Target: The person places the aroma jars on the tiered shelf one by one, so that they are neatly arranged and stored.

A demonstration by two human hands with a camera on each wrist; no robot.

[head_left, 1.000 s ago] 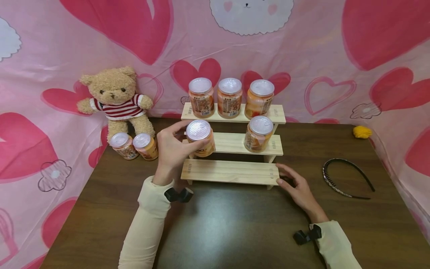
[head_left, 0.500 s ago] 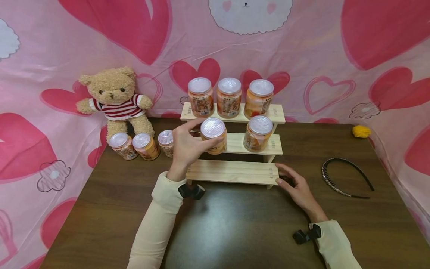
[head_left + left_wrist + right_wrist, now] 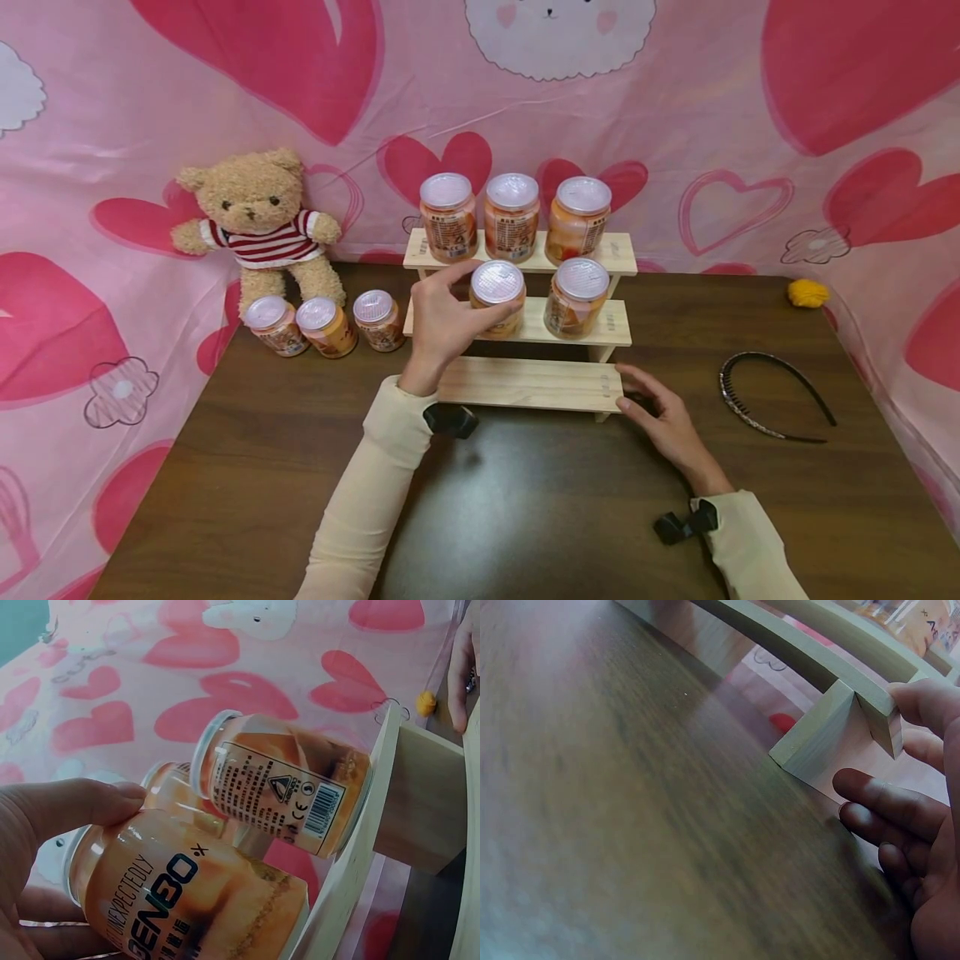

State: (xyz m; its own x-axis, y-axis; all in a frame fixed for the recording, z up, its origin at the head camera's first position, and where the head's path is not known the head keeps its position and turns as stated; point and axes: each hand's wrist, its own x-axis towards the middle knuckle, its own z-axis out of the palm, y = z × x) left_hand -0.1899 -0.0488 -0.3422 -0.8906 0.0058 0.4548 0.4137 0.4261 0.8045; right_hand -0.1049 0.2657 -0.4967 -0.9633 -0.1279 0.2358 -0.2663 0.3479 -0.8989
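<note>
My left hand grips an orange printed can with a silver lid, thumb in front and fingers behind. The can is upright at the middle tier of a three-tier wooden display stand; whether its base touches the board cannot be told. Another can stands just to its right on that tier. Several cans line the top tier, among them one at the left. In the left wrist view, lettering shows on the held can. My right hand holds the right end of the lowest board by thumb and fingers.
On the left of the dark table stand several more cans, one of them beside the stand. A teddy bear sits behind them. To the right lie a black headband and a yellow bundle. A pink heart-print cloth hangs behind.
My left hand has carried the can rightward along the middle tier, closer to the can there. A can on the table has come into sight behind it. My right hand has stayed put.
</note>
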